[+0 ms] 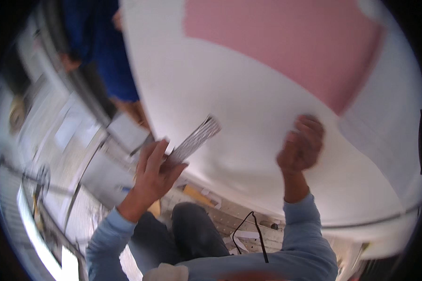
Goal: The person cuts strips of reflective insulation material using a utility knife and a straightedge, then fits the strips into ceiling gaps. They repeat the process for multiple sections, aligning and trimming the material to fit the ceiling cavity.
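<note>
One silvery patterned strip [195, 142] in the left hand [152, 172], right hand [303, 144] up by a big white curved panel [248, 171].
Closest in, I count two light-blue sleeves [301, 218], two dark grey trouser legs [197, 229] and one looped black cord [261, 234] over a hole-dotted surface [227, 216]. Left fingers are clamped on the lower end of that one strip, which sticks out up and to the right in front of the panel; can't tell if it's touching. Right fingers are curled in but blurry, so can't say if they're gripping anything. Further up, one big pink patch [286, 47] on the panel, and past its left edge one other person in blue [112, 61].
</note>
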Available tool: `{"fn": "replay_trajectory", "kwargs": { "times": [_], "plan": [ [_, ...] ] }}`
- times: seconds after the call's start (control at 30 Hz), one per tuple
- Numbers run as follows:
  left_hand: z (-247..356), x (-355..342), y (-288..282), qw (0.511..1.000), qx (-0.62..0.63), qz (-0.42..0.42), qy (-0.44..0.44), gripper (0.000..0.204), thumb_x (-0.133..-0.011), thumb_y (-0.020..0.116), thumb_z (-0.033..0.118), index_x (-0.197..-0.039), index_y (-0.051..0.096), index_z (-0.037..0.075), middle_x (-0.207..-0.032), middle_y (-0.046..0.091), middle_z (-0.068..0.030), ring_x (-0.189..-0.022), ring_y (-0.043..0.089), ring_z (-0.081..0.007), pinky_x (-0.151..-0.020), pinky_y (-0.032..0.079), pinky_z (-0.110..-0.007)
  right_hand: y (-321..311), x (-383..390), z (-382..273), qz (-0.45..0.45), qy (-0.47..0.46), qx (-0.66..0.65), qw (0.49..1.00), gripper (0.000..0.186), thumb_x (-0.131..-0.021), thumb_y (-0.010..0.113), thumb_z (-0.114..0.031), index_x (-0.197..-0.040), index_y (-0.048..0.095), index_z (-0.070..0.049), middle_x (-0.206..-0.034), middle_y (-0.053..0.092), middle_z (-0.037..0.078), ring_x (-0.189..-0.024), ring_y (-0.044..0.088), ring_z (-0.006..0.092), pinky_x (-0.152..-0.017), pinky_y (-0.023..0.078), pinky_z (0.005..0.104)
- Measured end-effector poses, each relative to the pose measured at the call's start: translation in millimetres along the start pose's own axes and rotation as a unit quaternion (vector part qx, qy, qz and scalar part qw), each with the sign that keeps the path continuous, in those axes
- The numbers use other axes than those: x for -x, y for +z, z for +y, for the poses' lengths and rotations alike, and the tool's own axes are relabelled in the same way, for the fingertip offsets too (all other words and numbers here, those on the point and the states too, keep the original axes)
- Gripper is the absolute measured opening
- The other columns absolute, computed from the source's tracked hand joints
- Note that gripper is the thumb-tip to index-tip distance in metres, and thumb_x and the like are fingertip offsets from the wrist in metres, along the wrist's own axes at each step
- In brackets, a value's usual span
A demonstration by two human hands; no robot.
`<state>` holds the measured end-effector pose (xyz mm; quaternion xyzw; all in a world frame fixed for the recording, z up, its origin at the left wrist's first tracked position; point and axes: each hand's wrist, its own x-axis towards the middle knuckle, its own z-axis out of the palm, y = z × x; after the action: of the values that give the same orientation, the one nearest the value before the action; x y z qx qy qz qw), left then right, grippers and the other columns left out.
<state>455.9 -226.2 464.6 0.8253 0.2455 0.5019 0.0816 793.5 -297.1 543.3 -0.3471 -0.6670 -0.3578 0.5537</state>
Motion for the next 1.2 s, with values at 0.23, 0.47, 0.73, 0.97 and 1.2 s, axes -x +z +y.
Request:
{"fn": "replay_trajectory", "kwargs": {
  "times": [0.23,0.47,0.73,0.97,1.2],
  "plan": [
    [62,-70,22,0.973,0.163,-0.040,0.157,0.053,-0.080,0.088,0.022,-0.116,0.060,-0.005,-0.110,0.060,-0.0201,-0.089,0.062,-0.0358,-0.073,0.052,-0.047,-7,-3,-13,-0.086,0.191,0.083,0.974,0.033,-0.083,0.075,-0.003,-0.111,0.059,0.003,-0.105,0.063,0.019,-0.100,0.061,0.0378,-0.092,0.049,0.0497],
    [212,-197,-17,0.884,0.430,-0.128,0.129,0.067,-0.065,0.098,0.023,-0.115,0.059,0.002,-0.107,0.068,-0.0160,-0.092,0.069,-0.0283,-0.077,0.058,-0.037,-36,-50,-35,-0.173,0.311,-0.004,0.935,0.044,-0.083,0.078,-0.005,-0.122,0.057,-0.004,-0.117,0.055,0.018,-0.114,0.056,0.0367,-0.097,0.047,0.0477],
    [322,-336,-47,0.764,0.589,-0.264,0.003,0.057,-0.075,0.087,0.002,-0.123,0.057,-0.003,-0.114,0.067,-0.0177,-0.094,0.068,-0.0221,-0.081,0.058,-0.033,-82,-133,-100,-0.304,0.580,0.007,0.756,0.031,-0.094,0.070,-0.019,-0.118,0.064,-0.001,-0.113,0.063,0.016,-0.107,0.061,0.0262,-0.095,0.050,0.0422],
    [435,-404,-45,0.566,0.690,-0.402,-0.206,0.059,-0.082,0.082,0.003,-0.133,0.053,-0.007,-0.108,0.070,-0.0135,-0.091,0.066,-0.0165,-0.083,0.055,-0.031,-185,-185,-200,-0.160,0.802,0.060,0.572,0.030,-0.097,0.068,-0.025,-0.114,0.068,-0.001,-0.104,0.071,0.013,-0.096,0.067,0.0186,-0.091,0.054,0.0376],
    [596,-437,-22,0.622,0.715,-0.317,0.041,0.061,-0.083,0.083,0.009,-0.136,0.058,-0.007,-0.109,0.072,-0.0142,-0.088,0.065,-0.0158,-0.082,0.054,-0.031,-376,-238,-257,0.064,0.797,0.291,0.525,0.025,-0.097,0.070,-0.021,-0.110,0.069,0.000,-0.091,0.072,0.008,-0.078,0.067,0.0133,-0.074,0.056,0.0323]
  ]
}}
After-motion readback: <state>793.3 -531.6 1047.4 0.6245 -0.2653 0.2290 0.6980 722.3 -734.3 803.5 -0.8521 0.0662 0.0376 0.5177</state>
